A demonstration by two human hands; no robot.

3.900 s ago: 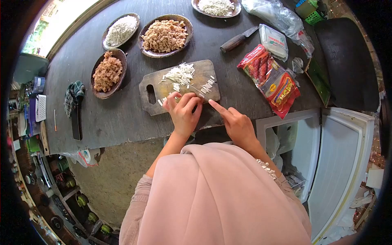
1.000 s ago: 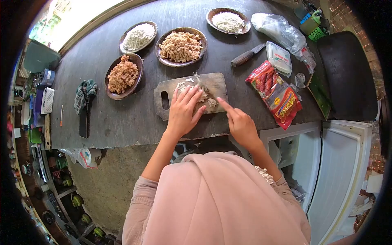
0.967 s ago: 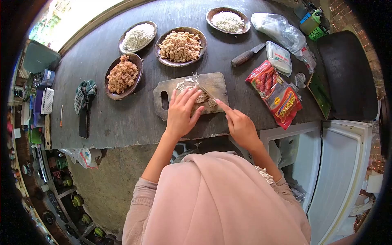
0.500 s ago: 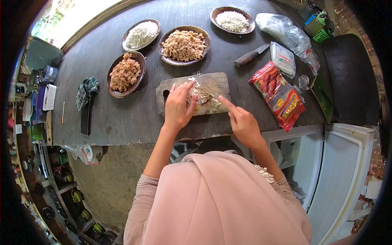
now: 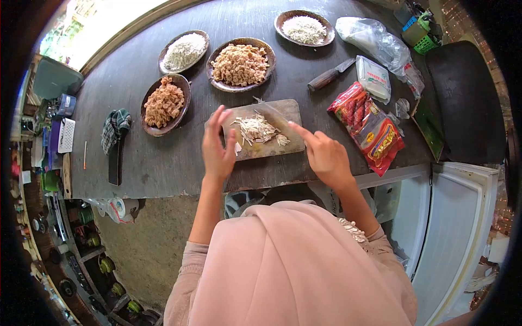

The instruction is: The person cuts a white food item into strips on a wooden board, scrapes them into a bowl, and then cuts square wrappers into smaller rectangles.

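Observation:
On a wooden cutting board lies a loose heap of pale, thin chopped strips, with a smaller bunch at its right. My left hand is at the board's left edge, fingers apart and holding nothing. My right hand is closed at the board's right side, its index finger stretched along a knife. The thin blade reaches over the board toward its far edge; the handle is hidden in my palm.
Beyond the board stand plates of brown chunks, reddish-brown pieces and white shreds. A second knife, a red food packet and a white pack lie right. A checked cloth is left.
My left hand has moved left off the heap of strips, fingers spreading, and the heap shows more fully. My right hand stays by the board's right side with the knife.

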